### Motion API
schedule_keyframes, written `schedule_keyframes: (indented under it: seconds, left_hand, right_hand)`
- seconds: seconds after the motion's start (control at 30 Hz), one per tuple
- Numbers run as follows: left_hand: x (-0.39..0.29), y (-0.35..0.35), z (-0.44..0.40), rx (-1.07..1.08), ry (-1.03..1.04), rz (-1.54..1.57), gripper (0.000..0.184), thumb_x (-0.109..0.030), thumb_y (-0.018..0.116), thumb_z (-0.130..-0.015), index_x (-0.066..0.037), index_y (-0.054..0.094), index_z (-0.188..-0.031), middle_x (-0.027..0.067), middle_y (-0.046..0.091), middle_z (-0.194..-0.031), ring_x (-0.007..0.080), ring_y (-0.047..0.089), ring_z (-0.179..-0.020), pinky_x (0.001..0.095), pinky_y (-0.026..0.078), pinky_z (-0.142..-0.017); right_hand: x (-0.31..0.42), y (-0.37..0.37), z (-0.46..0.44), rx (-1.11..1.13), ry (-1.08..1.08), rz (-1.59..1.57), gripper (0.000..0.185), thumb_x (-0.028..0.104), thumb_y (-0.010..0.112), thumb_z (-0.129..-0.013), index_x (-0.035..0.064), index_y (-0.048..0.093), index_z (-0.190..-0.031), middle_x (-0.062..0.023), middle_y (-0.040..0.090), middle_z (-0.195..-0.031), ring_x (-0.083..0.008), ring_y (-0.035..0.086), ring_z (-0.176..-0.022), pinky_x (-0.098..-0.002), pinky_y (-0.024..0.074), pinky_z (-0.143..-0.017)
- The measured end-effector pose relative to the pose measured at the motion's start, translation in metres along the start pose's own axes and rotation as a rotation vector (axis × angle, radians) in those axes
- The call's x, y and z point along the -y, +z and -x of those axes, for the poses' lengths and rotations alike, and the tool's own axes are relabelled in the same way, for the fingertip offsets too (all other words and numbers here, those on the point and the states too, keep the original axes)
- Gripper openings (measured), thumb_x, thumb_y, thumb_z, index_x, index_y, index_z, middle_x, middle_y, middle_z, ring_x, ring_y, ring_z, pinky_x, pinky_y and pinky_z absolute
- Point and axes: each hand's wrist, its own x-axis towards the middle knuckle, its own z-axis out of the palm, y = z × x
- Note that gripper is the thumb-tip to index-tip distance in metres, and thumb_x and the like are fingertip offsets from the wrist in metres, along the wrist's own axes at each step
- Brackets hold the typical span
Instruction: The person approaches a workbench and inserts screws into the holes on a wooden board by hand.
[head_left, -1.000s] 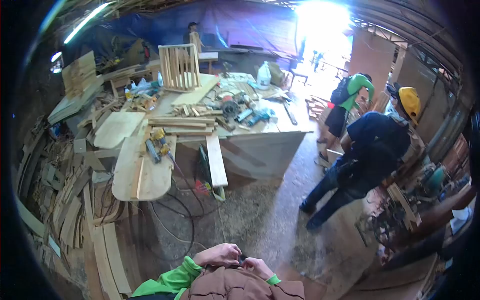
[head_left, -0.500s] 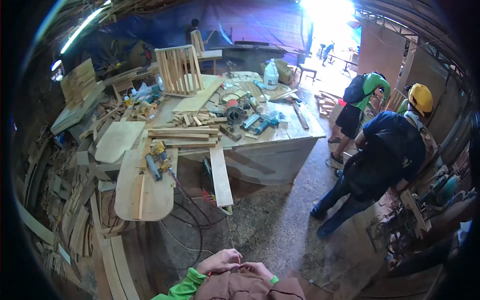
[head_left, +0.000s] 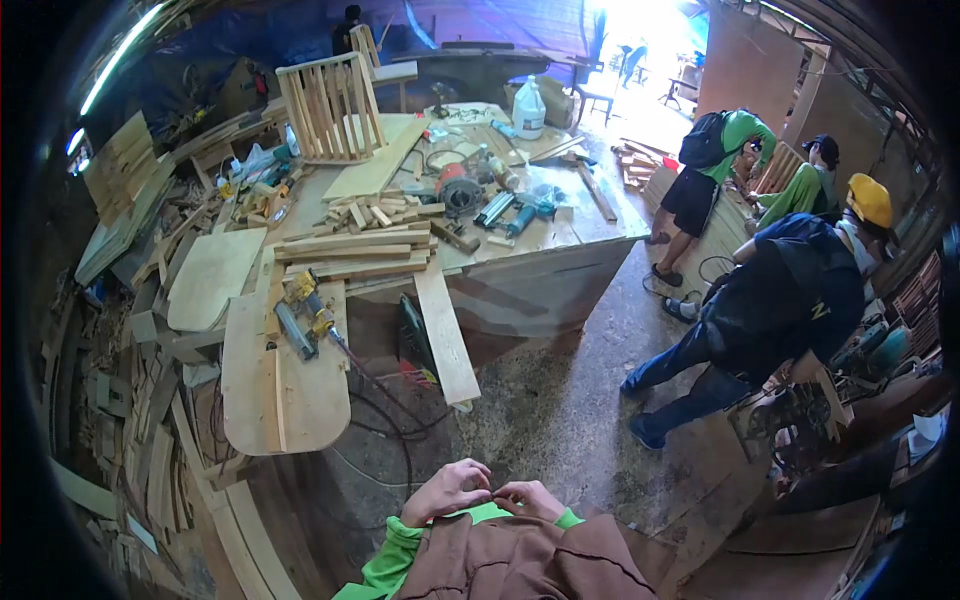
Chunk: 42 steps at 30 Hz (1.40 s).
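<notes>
The left hand (head_left: 445,494) and the right hand (head_left: 533,498) are positioned at the lower centre of the frame, in front of the wearer's body. Both are at the upper edge of a brown garment (head_left: 520,565), which occupies the bottom centre. The left thumb and forefinger are curved, with a gap between them; the right fingers are bent inward. The fingertips of the two hands converge near one point. Whether they are clamped on a small item or on the garment edge cannot be determined. A green sleeve (head_left: 392,553) covers the left forearm.

The worktop (head_left: 560,245) extends across the centre of the frame. It carries a slatted wooden frame (head_left: 330,110) at upper left, a white jug (head_left: 529,110) at upper centre, and a stack of wood strips (head_left: 355,250) along the near edge. A pale plank (head_left: 447,335) projects from that edge toward the hands.

Left of centre, a rounded board (head_left: 320,400) supports a yellow-and-grey power tool (head_left: 296,332). A thin wood strip (head_left: 275,400) lies lengthwise on the same board.

At right, a person in a yellow cap (head_left: 800,290) leans forward. Above, toward the upper right, a person with a backpack (head_left: 745,140) bends over.
</notes>
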Motion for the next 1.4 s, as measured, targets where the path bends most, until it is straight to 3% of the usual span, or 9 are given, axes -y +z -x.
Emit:
schedule_keyframes:
  seconds: [0.5,0.57,0.63,0.67,1.0,1.03,1.13,1.33,1.4]
  left_hand:
    - [0.031,-0.032,-0.044,0.177,-0.178,0.104,0.018,-0.016,0.076,-0.080,-0.001,0.072,-0.090,0.0145,0.067,-0.113,0.0283,0.065,-0.106,0.0373,0.050,-0.091]
    - [0.035,-0.028,-0.070,0.154,-0.179,0.049,0.019,-0.017,0.076,-0.082,-0.001,0.072,-0.091,0.0125,0.068,-0.111,0.0231,0.066,-0.097,0.0338,0.052,-0.083]
    - [0.030,-0.024,-0.103,0.132,-0.136,0.009,0.018,-0.016,0.076,-0.083,0.000,0.072,-0.092,0.0095,0.068,-0.110,0.0145,0.066,-0.083,0.0280,0.053,-0.071]
    - [0.030,-0.018,-0.120,0.127,-0.191,0.003,0.019,-0.017,0.076,-0.082,-0.001,0.072,-0.090,0.0131,0.068,-0.109,0.0262,0.067,-0.098,0.0350,0.053,-0.084]
    - [-0.031,0.070,-0.381,0.202,-0.075,0.057,0.017,-0.013,0.072,-0.086,0.002,0.068,-0.095,0.0135,0.067,-0.108,0.0249,0.066,-0.096,0.0354,0.053,-0.083]
    - [-0.039,0.079,-0.401,0.223,-0.023,0.023,0.016,-0.012,0.071,-0.087,0.001,0.069,-0.095,0.0139,0.066,-0.108,0.0256,0.066,-0.096,0.0358,0.052,-0.084]
    - [-0.072,0.105,-0.453,0.304,0.014,-0.014,0.013,-0.011,0.070,-0.087,0.000,0.069,-0.094,0.0153,0.065,-0.109,0.0294,0.065,-0.099,0.0367,0.052,-0.085]
    - [-0.070,0.165,-0.552,0.537,-0.025,-0.084,0.015,-0.013,0.073,-0.083,-0.002,0.069,-0.093,0.0140,0.066,-0.105,0.0301,0.065,-0.096,0.0375,0.054,-0.083]
    - [-0.075,0.183,-0.593,0.613,0.125,-0.077,0.014,-0.013,0.073,-0.083,-0.002,0.069,-0.092,0.0134,0.067,-0.102,0.0302,0.065,-0.095,0.0378,0.054,-0.082]
  right_hand:
    - [-0.010,-0.003,-0.035,0.024,0.098,-0.105,0.026,0.022,0.065,-0.091,0.0022,0.070,-0.106,-0.0151,0.071,-0.094,-0.0283,0.070,-0.083,-0.0388,0.0561,-0.073]
    - [-0.028,-0.026,-0.044,0.021,0.068,-0.136,0.026,0.022,0.065,-0.091,0.0012,0.069,-0.106,-0.0155,0.071,-0.093,-0.0284,0.070,-0.084,-0.0393,0.0561,-0.074]
    - [-0.052,-0.049,-0.055,-0.016,0.021,-0.161,0.026,0.021,0.065,-0.091,0.0010,0.069,-0.107,-0.0164,0.071,-0.091,-0.0281,0.071,-0.085,-0.0388,0.0559,-0.075]
    - [-0.065,-0.065,-0.058,-0.007,0.010,-0.164,0.026,0.021,0.065,-0.091,0.0009,0.069,-0.106,-0.0164,0.071,-0.091,-0.0282,0.070,-0.085,-0.0385,0.0555,-0.074]
    - [-0.162,-0.294,-0.016,-0.370,0.100,-0.168,0.018,0.018,0.068,-0.090,0.0037,0.072,-0.101,-0.0149,0.071,-0.086,-0.0235,0.069,-0.075,-0.0344,0.0539,-0.068]
    - [-0.180,-0.305,-0.010,-0.458,0.012,-0.159,0.019,0.019,0.069,-0.090,0.0039,0.072,-0.101,-0.0130,0.071,-0.084,-0.0192,0.068,-0.073,-0.0322,0.0534,-0.068]
    - [-0.194,-0.346,0.019,-0.481,0.218,-0.338,0.021,0.021,0.071,-0.089,0.0037,0.073,-0.101,-0.0097,0.071,-0.084,-0.0139,0.067,-0.074,-0.0293,0.0527,-0.067]
    - [-0.255,-0.387,0.054,-0.617,0.251,-0.401,0.022,0.020,0.071,-0.090,0.0026,0.073,-0.104,-0.0103,0.073,-0.091,-0.0136,0.069,-0.080,-0.0298,0.0556,-0.073]
    - [-0.266,-0.408,0.059,-0.680,0.272,-0.494,0.022,0.020,0.071,-0.090,0.0024,0.073,-0.103,-0.0095,0.074,-0.091,-0.0126,0.068,-0.080,-0.0294,0.0555,-0.073]
